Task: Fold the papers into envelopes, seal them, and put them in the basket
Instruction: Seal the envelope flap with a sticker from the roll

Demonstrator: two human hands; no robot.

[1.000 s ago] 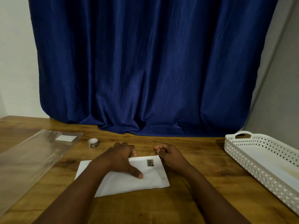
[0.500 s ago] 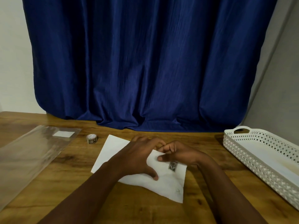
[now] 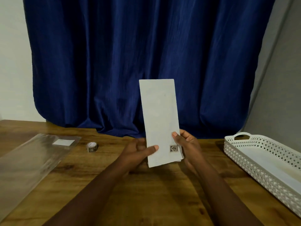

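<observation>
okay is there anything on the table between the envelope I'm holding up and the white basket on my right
Nothing visible. The envelope is held upright in both hands, and only bare table lies between it and the basket. The tape roll sits off to the left.

No readable text; sticker (image 3: 173,148) on envelope (image 3: 159,115) shows illegible emblem

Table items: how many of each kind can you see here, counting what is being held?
Folded envelope, held upright in both hands: 1
Sticker roll: 1
Clear plastic sleeve: 1
White basket: 1
Total: 4
</observation>
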